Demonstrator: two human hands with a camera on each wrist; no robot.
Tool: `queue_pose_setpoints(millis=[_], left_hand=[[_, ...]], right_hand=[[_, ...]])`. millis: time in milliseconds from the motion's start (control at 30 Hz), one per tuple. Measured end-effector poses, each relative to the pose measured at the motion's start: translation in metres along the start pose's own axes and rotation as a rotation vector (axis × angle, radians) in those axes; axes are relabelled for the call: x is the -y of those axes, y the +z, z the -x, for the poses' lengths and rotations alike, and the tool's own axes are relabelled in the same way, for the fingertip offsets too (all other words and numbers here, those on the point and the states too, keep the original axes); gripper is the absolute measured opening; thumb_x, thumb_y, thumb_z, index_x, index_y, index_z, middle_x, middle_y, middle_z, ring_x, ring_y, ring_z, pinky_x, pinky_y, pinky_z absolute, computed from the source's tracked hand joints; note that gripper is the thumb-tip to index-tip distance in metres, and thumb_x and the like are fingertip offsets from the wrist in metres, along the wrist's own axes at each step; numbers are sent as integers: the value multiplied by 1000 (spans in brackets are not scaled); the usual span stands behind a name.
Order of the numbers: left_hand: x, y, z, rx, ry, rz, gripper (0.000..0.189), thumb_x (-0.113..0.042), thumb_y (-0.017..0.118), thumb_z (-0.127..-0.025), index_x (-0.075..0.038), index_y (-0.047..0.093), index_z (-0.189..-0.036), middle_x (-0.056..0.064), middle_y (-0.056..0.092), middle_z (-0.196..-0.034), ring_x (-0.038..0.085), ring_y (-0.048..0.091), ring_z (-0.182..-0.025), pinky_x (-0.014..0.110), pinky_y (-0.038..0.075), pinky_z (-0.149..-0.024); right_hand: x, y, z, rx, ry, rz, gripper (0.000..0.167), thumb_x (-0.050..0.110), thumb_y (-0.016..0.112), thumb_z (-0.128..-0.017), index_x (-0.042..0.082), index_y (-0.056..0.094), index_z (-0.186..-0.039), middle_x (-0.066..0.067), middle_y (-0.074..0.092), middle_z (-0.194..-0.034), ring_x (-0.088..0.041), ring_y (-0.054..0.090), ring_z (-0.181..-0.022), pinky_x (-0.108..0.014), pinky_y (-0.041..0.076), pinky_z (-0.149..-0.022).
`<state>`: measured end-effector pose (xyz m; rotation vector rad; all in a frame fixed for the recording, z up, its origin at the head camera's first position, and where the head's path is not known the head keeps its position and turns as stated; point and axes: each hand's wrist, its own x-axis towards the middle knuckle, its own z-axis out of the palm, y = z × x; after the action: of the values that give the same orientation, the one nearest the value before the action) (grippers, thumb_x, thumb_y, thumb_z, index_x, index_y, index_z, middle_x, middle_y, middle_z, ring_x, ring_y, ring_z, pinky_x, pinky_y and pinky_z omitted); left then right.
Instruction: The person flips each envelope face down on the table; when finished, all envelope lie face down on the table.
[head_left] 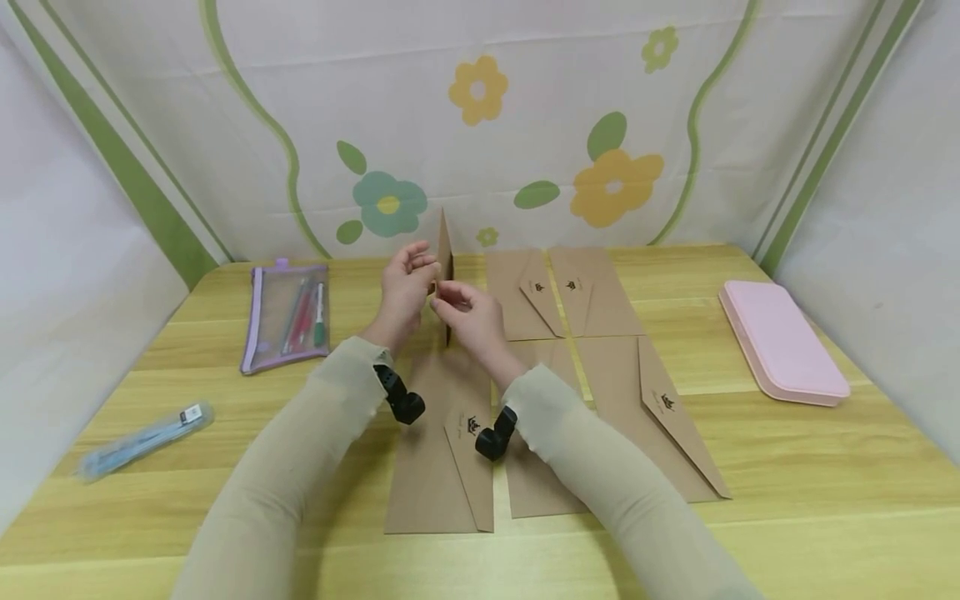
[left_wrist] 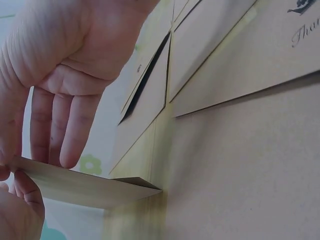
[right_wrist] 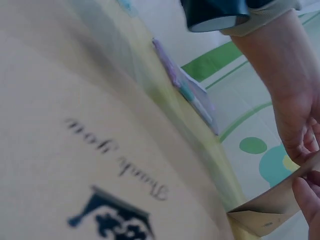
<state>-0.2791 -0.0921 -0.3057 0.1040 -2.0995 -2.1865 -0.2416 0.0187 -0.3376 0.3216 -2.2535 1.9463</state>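
A brown kraft envelope (head_left: 445,242) stands on edge near the back of the table, seen almost edge-on in the head view. My left hand (head_left: 407,290) pinches its near edge between thumb and index finger, the other fingers extended beside it. Just below, the fingertips of my right hand (head_left: 476,321) pinch the same edge. In the left wrist view the envelope (left_wrist: 75,185) extends away from both hands, and its flap stands slightly apart. Directly in front lies another kraft envelope (head_left: 427,467) with a printed crown. The right wrist view shows "Thank you" lettering (right_wrist: 120,160) close up.
Several more kraft envelopes lie to the right, including a back one (head_left: 592,292) and a front one (head_left: 630,417). A mesh zip pouch (head_left: 262,333) with pens and a clear packet (head_left: 142,442) sit left. A pink case (head_left: 783,337) lies far right. A flowered curtain (head_left: 300,83) hangs behind.
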Motion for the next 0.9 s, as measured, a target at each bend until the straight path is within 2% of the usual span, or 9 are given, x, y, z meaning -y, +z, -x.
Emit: queue_pose_setpoints(millis=[133,367,533,633,767,900], left_hand=[[1,0,1,7,-3,-22,40,-5,56,-89,-9,50,-129,8,55,-114,13,51,-91,24,47,-72],[2,1,1,26,-48,10,38,-10,58,-89,-5,51,-127,1,53,-98,13,53,-86,23,51,-70],[2,3,3,55,-69,13,36,-13,58,-90,-6,53,-124,0,52,-97,27,54,-104,24,51,-73],[2,4,5,75,-64,1,35,-14,57,-90,-5,53,-124,0,53,-100,32,51,-112,26,51,-76],[2,6,6,97,-45,6,36,-14,57,-90,-2,54,-124,2,55,-102,35,51,-112,28,52,-79],[5,9,7,130,-42,17,35,-15,57,-90,-2,55,-123,2,55,-105,29,54,-104,27,51,-79]], right_hand=[[-2,1,2,-25,-59,86,25,15,65,-86,6,67,-109,-7,68,-105,-15,64,-95,-23,53,-80],[1,-2,4,-54,-185,301,19,15,61,-87,6,68,-103,-6,70,-95,-14,65,-84,-21,53,-73],[3,-5,8,-106,-377,506,16,9,61,-84,2,69,-96,-7,71,-83,-14,66,-71,-21,53,-64],[4,-7,10,-140,-494,604,14,7,61,-81,0,69,-91,-6,70,-74,-13,61,-59,-20,49,-56],[3,-8,11,-173,-576,670,11,4,60,-79,0,68,-86,-4,65,-63,-11,50,-48,-18,42,-48],[2,-10,13,-204,-598,699,8,2,59,-78,0,66,-80,-4,61,-59,-11,47,-48,-19,40,-47]])
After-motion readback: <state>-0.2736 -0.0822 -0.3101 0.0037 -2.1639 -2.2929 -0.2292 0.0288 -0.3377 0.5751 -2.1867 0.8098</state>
